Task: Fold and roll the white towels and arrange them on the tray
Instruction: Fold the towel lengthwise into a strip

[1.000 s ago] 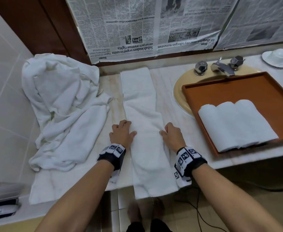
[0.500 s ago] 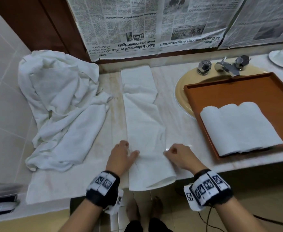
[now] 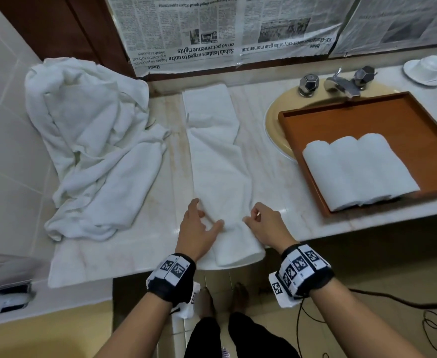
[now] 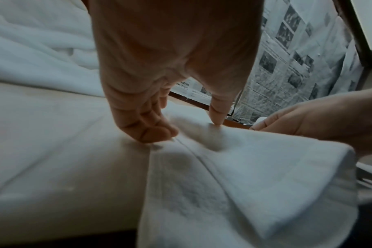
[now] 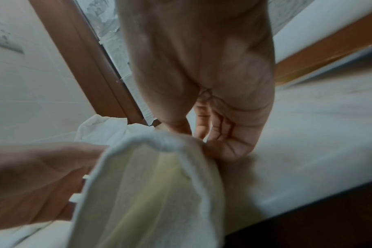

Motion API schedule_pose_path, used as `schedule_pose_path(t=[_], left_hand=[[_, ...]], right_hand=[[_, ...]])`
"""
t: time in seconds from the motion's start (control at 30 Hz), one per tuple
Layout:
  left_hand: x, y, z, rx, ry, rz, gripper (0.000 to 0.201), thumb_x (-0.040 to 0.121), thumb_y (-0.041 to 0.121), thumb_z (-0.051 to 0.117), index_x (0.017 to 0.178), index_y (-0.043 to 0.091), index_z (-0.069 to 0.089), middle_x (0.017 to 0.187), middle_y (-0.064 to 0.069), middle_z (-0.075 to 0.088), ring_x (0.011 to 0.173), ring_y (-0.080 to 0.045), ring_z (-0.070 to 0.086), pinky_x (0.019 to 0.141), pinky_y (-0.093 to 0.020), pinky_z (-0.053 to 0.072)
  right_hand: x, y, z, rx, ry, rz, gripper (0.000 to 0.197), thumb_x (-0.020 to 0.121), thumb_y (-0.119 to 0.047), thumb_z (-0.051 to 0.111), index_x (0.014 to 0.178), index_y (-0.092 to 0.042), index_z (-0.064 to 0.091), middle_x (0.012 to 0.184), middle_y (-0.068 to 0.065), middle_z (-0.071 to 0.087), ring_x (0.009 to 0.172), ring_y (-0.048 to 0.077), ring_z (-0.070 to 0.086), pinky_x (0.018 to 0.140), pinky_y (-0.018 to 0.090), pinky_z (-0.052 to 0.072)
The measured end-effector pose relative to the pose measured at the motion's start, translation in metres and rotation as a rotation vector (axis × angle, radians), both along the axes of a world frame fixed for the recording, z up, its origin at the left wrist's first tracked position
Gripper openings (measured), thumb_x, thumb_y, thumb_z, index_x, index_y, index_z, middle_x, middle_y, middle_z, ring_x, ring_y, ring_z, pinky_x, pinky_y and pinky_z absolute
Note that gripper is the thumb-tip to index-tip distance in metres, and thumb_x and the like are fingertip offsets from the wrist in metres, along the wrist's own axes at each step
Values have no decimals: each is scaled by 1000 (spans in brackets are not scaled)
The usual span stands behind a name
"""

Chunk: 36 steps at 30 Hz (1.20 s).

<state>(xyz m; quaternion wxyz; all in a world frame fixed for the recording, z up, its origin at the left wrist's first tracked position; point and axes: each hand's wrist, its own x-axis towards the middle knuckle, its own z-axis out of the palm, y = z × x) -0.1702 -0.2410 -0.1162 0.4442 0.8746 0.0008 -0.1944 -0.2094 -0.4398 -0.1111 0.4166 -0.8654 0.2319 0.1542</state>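
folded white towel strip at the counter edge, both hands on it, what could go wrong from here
1. The long folded white towel strip has a kink partway up, so the roll may come out crooked.
2. Its near end overhangs the pale marble counter edge, so it could sag loose while the left hand and right hand start rolling.
3. The crumpled white towel pile lies close beside it and could snag.

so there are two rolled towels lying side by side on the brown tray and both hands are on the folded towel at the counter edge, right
Not quite: the head view shows three rolled towels side by side on the brown tray, not two. The rest holds: the left hand and right hand are both on the folded towel at the counter edge.
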Motion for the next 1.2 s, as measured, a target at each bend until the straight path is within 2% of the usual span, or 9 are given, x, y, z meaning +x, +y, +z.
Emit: schedule_pose_path(t=[0.2,0.3,0.4,0.6,0.73,0.87,1.0,1.13,1.2], left_hand=[[4,9,-2,-106,65,50,56,89,18,69,138,18,41,91,3,66,85,-9,62,67,-13,44],[8,12,1,-43,36,-18,44,93,21,63,132,17,43,91,1,66,87,-14,63,68,-19,46],[2,9,1,52,22,-91,58,87,39,71,131,22,38,99,1,63,93,-16,62,77,-28,48],[-7,3,-6,183,-96,-117,56,91,29,67,137,18,38,90,8,61,83,-13,58,66,-27,41],[-5,1,-3,127,-67,-66,44,90,23,67,128,18,45,76,11,62,78,-13,60,68,-29,44],[-4,17,3,15,-4,1,35,90,20,68,118,21,47,80,6,63,78,-8,60,63,-12,43],[-11,31,1,-37,79,32,33,85,17,69,113,17,51,77,1,64,81,-23,65,80,-37,53],[-12,34,1,49,52,-2,33,86,12,65,115,12,49,79,-2,58,75,-16,56,62,-20,40],[-13,32,3,110,5,-32,43,85,8,62,125,10,45,97,-6,57,86,-17,56,69,-20,42]], right_hand=[[-3,4,2,87,-44,-47,22,93,-33,64,88,-15,53,85,5,66,77,17,60,61,24,42],[-4,3,5,63,-86,-61,20,92,-30,66,88,-14,56,80,1,63,72,10,55,59,19,35],[-8,2,5,62,-96,-64,18,91,-30,68,93,-17,56,82,2,63,76,14,57,62,20,41],[-48,-3,14,142,-12,-84,49,83,-41,77,117,-24,46,105,-2,57,95,14,58,74,25,46],[-72,3,12,69,-34,112,68,78,-35,80,130,-36,36,115,-8,46,96,10,56,84,26,52],[-82,8,4,52,-63,170,75,75,-28,82,128,-43,30,116,-9,42,100,12,56,89,30,53],[-91,12,-3,-95,-167,209,53,85,-22,74,122,-36,39,116,-9,45,98,9,56,85,31,55],[-99,18,-8,-216,-183,301,21,89,-20,65,106,-25,54,100,-8,52,82,11,54,75,37,55],[-102,20,-8,-237,-202,296,14,91,-20,63,103,-22,57,98,-8,53,80,12,53,73,35,53]])
